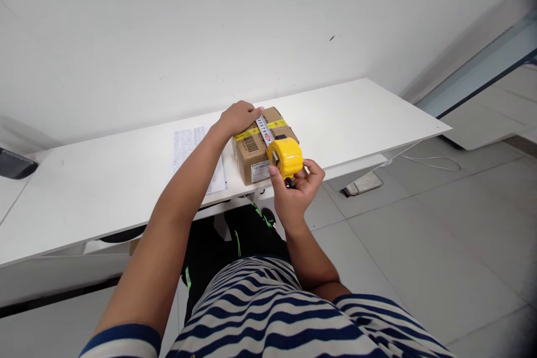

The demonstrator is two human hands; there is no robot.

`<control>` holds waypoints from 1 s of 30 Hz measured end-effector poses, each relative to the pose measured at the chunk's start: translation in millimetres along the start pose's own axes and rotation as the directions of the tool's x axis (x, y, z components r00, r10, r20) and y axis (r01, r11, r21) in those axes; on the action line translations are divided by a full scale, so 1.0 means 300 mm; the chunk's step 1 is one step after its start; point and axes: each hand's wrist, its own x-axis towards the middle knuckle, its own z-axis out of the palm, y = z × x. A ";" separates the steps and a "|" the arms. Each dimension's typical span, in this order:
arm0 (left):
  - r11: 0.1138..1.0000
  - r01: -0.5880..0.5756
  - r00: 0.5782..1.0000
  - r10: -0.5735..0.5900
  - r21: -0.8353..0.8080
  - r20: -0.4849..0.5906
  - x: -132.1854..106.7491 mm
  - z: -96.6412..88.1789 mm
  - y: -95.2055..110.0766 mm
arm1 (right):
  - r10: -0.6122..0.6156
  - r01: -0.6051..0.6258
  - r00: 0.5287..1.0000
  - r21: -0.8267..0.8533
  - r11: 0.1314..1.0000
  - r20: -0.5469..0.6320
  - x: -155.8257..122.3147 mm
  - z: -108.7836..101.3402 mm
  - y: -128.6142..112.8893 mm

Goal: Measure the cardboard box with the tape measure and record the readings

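A small cardboard box [254,151] with yellow tape and a barcode label sits on the white table [104,179] near its front edge. My left hand [238,117] rests on the box's far top edge, fingers curled, pinning the end of the white measuring blade [264,130] there. The blade runs across the box top to a yellow tape measure case [286,156] at the box's near edge. My right hand [296,184] grips that case from below and behind, fingers wrapped round it.
A printed paper sheet [188,148] lies on the table left of the box. A dark object [14,163] sits at the far left edge. A white wall stands behind the table. Tiled floor, a cable and a power strip [364,183] lie to the right.
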 end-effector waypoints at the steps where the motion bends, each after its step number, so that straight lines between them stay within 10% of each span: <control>1: 1.000 -0.002 1.000 0.001 0.027 0.025 0.000 -0.004 0.003 | 0.000 0.000 1.000 -0.006 1.000 -0.007 -0.001 -0.001 0.002; 12: 0.989 -0.019 0.999 0.014 0.145 0.032 0.025 0.013 -0.016 | -0.001 0.000 0.998 -0.029 1.000 -0.058 0.001 0.002 0.007; 21: 0.968 -0.210 0.915 0.244 0.137 -0.323 -0.107 -0.042 0.056 | 0.123 -0.122 0.992 0.073 0.990 -0.016 -0.011 -0.002 0.029; 30: 0.962 -0.073 0.996 0.082 0.264 -0.025 -0.188 -0.010 0.062 | 0.235 -0.214 0.969 0.213 0.953 -0.077 -0.030 -0.027 0.008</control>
